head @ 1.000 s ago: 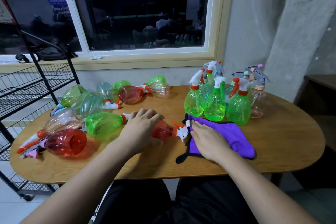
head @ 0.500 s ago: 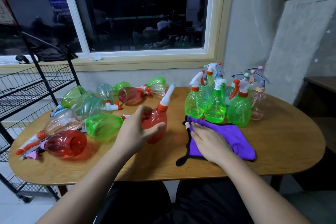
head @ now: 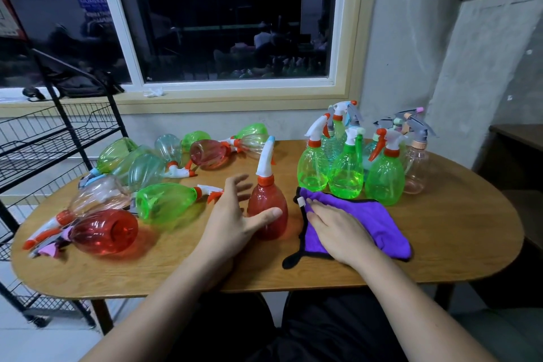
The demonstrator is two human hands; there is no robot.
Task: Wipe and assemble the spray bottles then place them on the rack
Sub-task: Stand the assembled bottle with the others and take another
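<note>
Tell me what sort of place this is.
Probably a plain indoor workroom, not a home kitchen: an oval wooden table crowded with spray bottles, a black wire rack beside it, and a bare plastered wall next to a dark window.

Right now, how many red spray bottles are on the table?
3: the upright red bottle at the left hand, the front-left red bottle lying down, the back red bottle lying down. More may hide.
</note>
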